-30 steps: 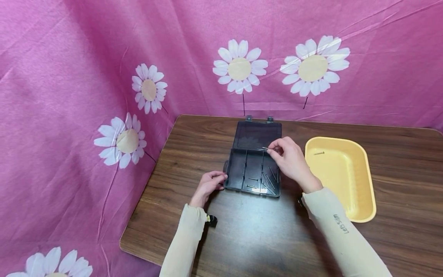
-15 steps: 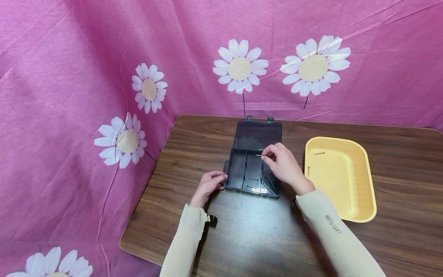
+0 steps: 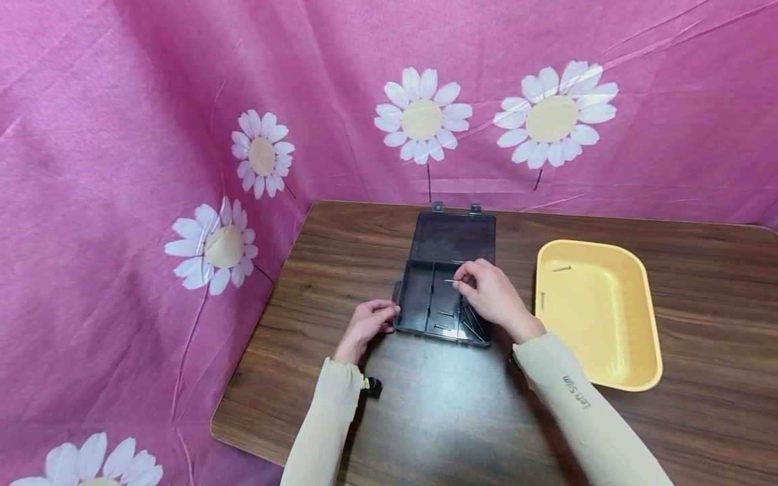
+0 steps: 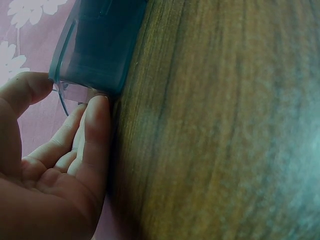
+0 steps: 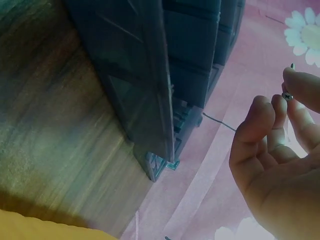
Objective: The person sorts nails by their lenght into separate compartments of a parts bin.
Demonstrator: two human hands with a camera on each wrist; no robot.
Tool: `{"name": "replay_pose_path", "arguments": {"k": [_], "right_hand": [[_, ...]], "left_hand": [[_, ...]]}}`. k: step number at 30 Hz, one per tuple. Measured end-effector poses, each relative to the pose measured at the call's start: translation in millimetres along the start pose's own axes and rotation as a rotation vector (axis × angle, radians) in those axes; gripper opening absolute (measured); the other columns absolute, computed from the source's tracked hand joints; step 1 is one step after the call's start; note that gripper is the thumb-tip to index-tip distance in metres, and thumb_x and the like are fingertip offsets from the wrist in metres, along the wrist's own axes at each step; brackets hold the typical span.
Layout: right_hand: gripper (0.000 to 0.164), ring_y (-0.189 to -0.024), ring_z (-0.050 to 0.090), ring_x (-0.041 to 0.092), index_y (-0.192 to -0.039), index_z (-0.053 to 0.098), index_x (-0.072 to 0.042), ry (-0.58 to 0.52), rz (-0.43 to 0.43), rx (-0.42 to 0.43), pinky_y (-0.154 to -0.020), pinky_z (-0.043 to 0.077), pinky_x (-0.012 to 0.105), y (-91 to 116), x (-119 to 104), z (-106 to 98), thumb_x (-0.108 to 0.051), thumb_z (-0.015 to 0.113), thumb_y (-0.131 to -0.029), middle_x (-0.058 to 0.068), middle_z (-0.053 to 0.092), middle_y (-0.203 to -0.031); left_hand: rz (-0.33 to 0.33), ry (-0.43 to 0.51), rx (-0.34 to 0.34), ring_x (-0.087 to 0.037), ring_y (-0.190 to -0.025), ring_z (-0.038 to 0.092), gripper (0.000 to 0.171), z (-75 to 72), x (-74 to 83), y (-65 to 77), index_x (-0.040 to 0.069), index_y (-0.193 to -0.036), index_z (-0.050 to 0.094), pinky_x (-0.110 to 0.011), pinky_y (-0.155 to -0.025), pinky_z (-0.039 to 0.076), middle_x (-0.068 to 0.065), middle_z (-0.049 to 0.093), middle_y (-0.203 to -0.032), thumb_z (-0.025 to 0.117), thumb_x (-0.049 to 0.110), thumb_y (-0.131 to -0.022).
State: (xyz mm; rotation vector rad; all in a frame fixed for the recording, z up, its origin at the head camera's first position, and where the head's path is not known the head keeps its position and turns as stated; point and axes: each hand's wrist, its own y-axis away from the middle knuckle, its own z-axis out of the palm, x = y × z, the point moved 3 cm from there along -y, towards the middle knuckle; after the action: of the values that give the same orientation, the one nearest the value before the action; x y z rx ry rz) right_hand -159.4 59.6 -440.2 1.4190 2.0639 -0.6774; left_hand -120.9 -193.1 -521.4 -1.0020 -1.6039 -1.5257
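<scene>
A dark translucent compartment box [image 3: 416, 290] lies with its lid [image 3: 452, 236] folded back on the table. My left hand [image 3: 367, 324] holds the box's left side, thumb at the upper rim and fingertips low on the wall in the left wrist view. Above the middle compartment, my right hand [image 3: 495, 293] pinches a thin screw [image 3: 450, 281]; its cross-slotted head [image 5: 287, 96] shows between the fingertips in the right wrist view. Two short screws [image 3: 442, 327] lie in the middle compartment. Several longer screws [image 3: 474, 322] lie in the right compartment, partly hidden by my right hand.
A yellow plastic bin [image 3: 610, 324] stands right of the box, with two visible screws [image 3: 562, 269] inside. The wooden table [image 3: 437, 412] meets a pink daisy-patterned cloth [image 3: 340, 101] at its back and left.
My right hand has moved left and toward me with the pinched screw, from the right compartment's back edge to above the middle compartment. My left hand has stayed put.
</scene>
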Motion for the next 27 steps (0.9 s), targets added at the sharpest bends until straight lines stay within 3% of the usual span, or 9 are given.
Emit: {"name": "replay_pose_path", "arguments": {"k": [8,14,25,27], "right_hand": [[0.003,-0.081,0.057,0.022,-0.088,0.068,-0.015,0.030,0.018,-0.041,-0.071,0.048,0.037,1,-2,5,-0.015,0.065,-0.088,0.005,0.059,-0.088],[0.004,-0.076,0.056,0.018,-0.085,0.068,-0.014,0.029,-0.005,-0.054,-0.068,0.046,0.033,1,-2,9,-0.012,0.065,-0.087,0.003,0.059,-0.083],[0.004,-0.077,0.056,0.019,-0.087,0.069,-0.014,0.057,0.006,-0.090,-0.069,0.048,0.036,0,0,15,-0.015,0.066,-0.088,0.004,0.059,-0.084],[0.004,-0.078,0.056,0.019,-0.088,0.070,-0.014,0.066,0.012,-0.096,-0.069,0.048,0.036,-1,1,16,-0.016,0.066,-0.088,0.003,0.059,-0.085]], "left_hand": [[-0.004,-0.018,-0.020,-0.010,-0.080,0.061,0.031,2.8,17.1,13.9,-0.010,-0.114,0.062,-0.025,-0.069,0.058,-0.006,0.070,-0.095,0.064,0.006,-0.088],[0.012,-0.017,-0.014,-0.009,-0.080,0.061,0.030,5.2,26.9,25.4,-0.010,-0.113,0.063,-0.026,-0.070,0.059,-0.003,0.069,-0.094,0.063,0.006,-0.088],[0.010,-0.018,-0.014,-0.010,-0.080,0.062,0.030,4.8,25.6,24.3,-0.010,-0.114,0.062,-0.024,-0.069,0.058,-0.005,0.070,-0.095,0.063,0.005,-0.088],[0.005,-0.020,-0.014,-0.010,-0.080,0.062,0.030,3.6,19.4,18.1,-0.010,-0.114,0.062,-0.024,-0.069,0.058,-0.006,0.070,-0.095,0.063,0.005,-0.088]]}}
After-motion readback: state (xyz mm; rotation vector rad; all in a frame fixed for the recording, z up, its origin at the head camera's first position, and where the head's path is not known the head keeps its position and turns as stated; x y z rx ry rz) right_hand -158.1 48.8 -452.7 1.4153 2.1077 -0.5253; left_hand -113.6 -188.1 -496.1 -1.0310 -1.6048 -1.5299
